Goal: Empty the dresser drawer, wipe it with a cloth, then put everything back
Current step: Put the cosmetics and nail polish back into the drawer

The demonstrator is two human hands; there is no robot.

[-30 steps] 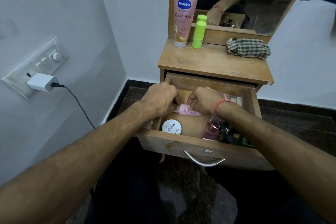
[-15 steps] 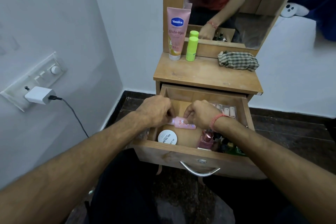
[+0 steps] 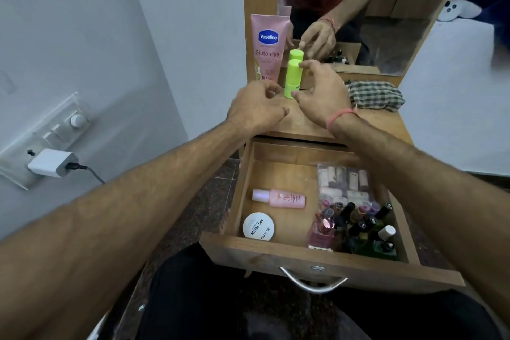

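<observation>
The wooden drawer [image 3: 276, 252] stands pulled out. Inside lie a small pink bottle [image 3: 281, 198] on its side, a round white nail-polish tin [image 3: 258, 227], a clear pouch of small tubes [image 3: 345, 181] and several nail-polish bottles [image 3: 358, 226] at the right. On the dresser top [image 3: 380, 123] stand a pink Vaseline tube [image 3: 267, 47] and a green stick [image 3: 293, 78]; a checked cloth [image 3: 375, 96] lies at the right. My left hand [image 3: 256, 109] and my right hand [image 3: 321, 91] hover over the top on either side of the green stick, fingers apart, holding nothing.
A mirror [image 3: 358, 8] rises behind the dresser top and reflects the person's hand. On the left wall a white charger [image 3: 51, 163] sits in a switch panel with its cable hanging down. A metal handle [image 3: 313, 283] juts from the drawer front above my dark-clad legs.
Both hands have let go of the pink bottle, left the drawer and risen to the dresser top beside the green stick. The bottle now lies alone in the drawer.
</observation>
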